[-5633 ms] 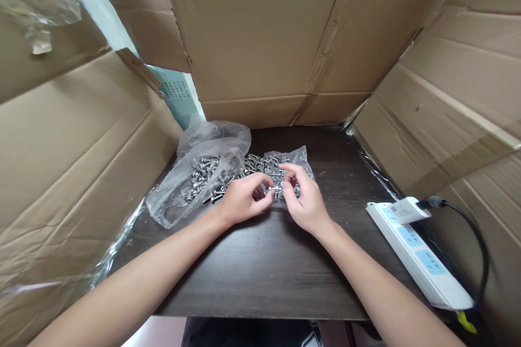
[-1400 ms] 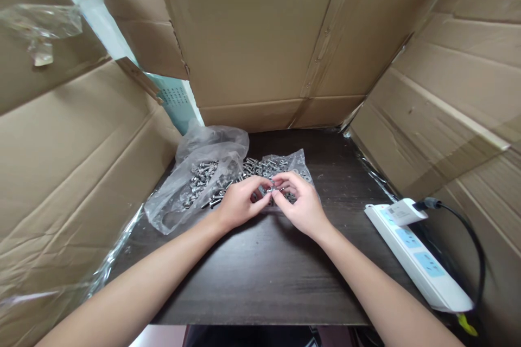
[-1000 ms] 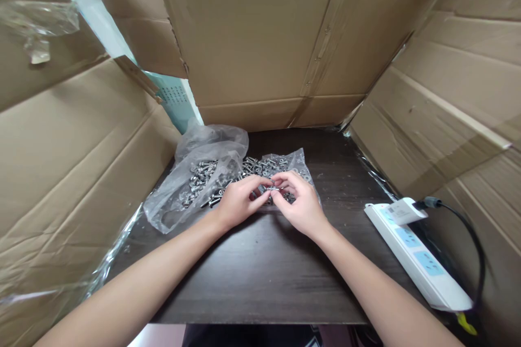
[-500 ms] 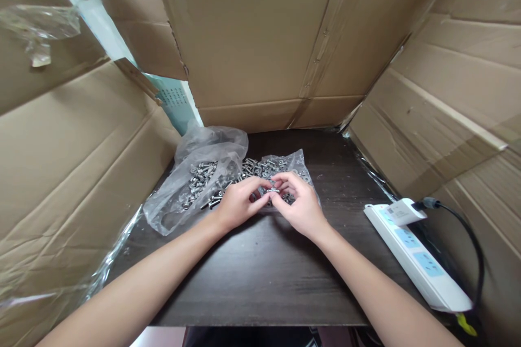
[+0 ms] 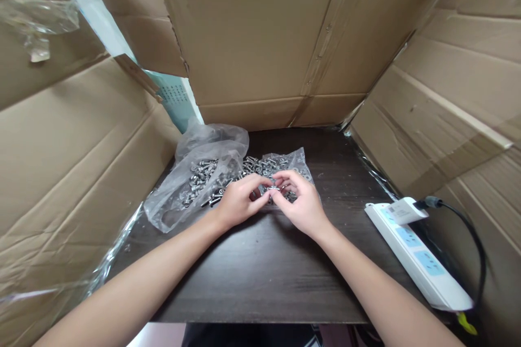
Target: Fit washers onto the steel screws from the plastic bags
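A small silvery bolt lies level between the fingertips of both hands, partly covered by them. My left hand pinches its left end with thumb and fingers. From the other side my right hand closes thumb and fingers on it. Whether a nut or washer sits on the bolt is too small to tell. Just behind the hands, loose bolts are heaped on a flattened clear plastic bag. More bolts lie in an open clear bag to the left.
A dark wooden table carries everything. Cardboard walls close it in at the back and both sides. On the right rests a white power strip with a plugged-in adapter and a black cable.
Both hands stay in nearly the same place, with the bolt between them. The fingers have shifted slightly around it, and the camera view has moved a little.
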Available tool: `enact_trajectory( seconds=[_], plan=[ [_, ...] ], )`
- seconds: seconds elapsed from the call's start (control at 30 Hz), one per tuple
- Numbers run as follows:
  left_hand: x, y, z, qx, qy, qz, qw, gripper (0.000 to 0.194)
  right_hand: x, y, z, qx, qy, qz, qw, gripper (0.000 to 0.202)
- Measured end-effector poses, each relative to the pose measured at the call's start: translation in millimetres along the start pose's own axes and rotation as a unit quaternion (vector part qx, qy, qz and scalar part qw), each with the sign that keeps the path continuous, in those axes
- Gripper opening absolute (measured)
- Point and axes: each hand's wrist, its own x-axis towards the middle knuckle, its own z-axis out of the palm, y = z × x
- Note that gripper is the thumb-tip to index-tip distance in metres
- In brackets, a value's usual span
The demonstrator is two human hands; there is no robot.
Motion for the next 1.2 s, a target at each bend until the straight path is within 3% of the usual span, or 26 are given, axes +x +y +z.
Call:
enact_trajectory(
  seconds=[0.17,0.6,0.87,1.2],
  plan=[
    [0.4,0.8,-0.8,0.007,0.001,-0.005,1.000,0.013,0.9,-2.8,-3.2,-0.035,-0.009,-0.033,0.999,0.020],
    [-0.1,0.6,0.2,0.008,-0.005,-0.003,1.000,0.013,-1.1,1.1,-5.1,-0.083,-0.079,-0.014,0.993,0.022],
    [-1.2,0.8,1.0,0.008,-0.002,-0.010,1.000,0.014,-1.5,1.4,-5.8,-0.093,-0.064,-0.042,0.993,0.026],
    [-0.3,2.4,0.9,0.010,0.005,-0.005,1.000,0.014,-1.6,2.3,-5.0,-0.098,-0.074,-0.017,0.992,0.024]
  ],
)
